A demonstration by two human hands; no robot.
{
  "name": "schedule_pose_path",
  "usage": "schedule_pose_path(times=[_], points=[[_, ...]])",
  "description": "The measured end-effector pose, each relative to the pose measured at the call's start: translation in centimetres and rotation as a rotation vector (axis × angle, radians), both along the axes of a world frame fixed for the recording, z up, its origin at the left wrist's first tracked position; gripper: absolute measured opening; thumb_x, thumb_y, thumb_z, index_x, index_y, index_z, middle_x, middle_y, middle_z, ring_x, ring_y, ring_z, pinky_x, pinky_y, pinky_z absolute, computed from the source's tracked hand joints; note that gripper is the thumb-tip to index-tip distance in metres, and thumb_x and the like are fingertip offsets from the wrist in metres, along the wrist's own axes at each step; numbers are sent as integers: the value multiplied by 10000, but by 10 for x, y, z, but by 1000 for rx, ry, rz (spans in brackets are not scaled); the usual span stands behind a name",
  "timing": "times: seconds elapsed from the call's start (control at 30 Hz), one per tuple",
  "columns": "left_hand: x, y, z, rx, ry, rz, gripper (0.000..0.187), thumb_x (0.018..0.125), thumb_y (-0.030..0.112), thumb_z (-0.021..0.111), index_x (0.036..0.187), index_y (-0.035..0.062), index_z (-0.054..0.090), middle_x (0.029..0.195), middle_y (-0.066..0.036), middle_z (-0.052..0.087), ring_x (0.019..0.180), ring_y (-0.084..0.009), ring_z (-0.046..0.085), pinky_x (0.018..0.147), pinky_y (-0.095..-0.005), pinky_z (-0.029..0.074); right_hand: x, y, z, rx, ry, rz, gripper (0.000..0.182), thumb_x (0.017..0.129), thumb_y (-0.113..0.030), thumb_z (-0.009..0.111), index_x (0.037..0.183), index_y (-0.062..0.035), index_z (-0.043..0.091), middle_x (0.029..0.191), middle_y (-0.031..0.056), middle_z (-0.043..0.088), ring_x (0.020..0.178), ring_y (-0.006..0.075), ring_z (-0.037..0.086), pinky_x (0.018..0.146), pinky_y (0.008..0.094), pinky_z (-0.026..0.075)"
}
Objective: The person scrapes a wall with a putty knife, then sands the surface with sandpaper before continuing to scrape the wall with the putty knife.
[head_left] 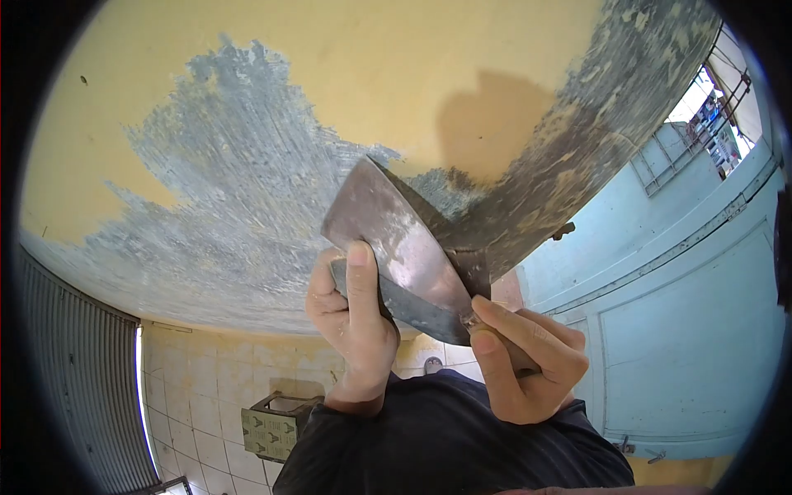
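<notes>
A wide metal putty knife (396,227) is held up in front of the wall, its blade pointing up and left, with whitish smears on it. My right hand (532,359) is closed around its narrow handle end at the lower right. My left hand (355,318) pinches the lower left edge of the blade, thumb on top and fingers curled behind. Beneath the blade lies a dark grey flat piece (425,315) with a curved edge, running from the left fingers to the right hand; its kind I cannot make out.
Ahead is a yellow wall (371,74) with a rough grey scraped patch (223,157) and a darker band at right. A light blue door (685,330) stands to the right, a corrugated shutter (78,363) at left. A small stand with a patterned panel (268,433) sits on the tiled floor (194,404).
</notes>
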State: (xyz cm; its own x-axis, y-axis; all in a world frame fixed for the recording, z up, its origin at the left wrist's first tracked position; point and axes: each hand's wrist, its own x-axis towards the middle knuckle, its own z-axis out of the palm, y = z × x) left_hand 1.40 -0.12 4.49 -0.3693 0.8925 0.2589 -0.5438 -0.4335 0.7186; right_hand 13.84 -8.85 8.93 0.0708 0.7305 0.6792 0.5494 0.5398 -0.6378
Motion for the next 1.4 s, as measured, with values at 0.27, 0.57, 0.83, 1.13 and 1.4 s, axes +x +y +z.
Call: schedule_pose_path(times=[0.27,0.57,0.83,1.13,1.4], points=[[0,0,-1,-26,1,-25,236,1037,133,554,816,56,593,766,32,579,681,-12,470,601,-191,349,2,0,-2,-20,-7,-4,298,847,-4,734,1132,80,713,708,185,709,527,119,646,460,215,431],[-1,0,6,13,7,-57,215,1034,112,555,832,50,596,777,42,579,701,-5,462,619,-184,337,6,2,3,-18,-10,-9,293,846,-13,735,1118,93,714,680,169,697,503,105,612,448,205,382],[-4,5,-1,68,169,-39,223,1032,132,568,827,46,592,764,41,574,699,-8,463,609,-187,341,7,4,6,24,-16,-16,291,826,8,736,1104,93,719,664,164,690,490,98,600,442,205,359],[-4,6,-12,83,159,-45,203,1034,136,562,865,36,614,777,32,591,679,-11,482,597,-188,361,8,-1,4,51,-10,-36,288,824,7,742,1103,79,725,659,152,689,488,95,601,443,205,368],[-2,7,4,62,19,-49,202,1036,153,564,882,33,616,761,31,590,659,-12,483,586,-187,362,0,1,12,24,-40,-57,296,814,15,739,1104,72,728,657,157,686,494,111,616,459,214,401]])
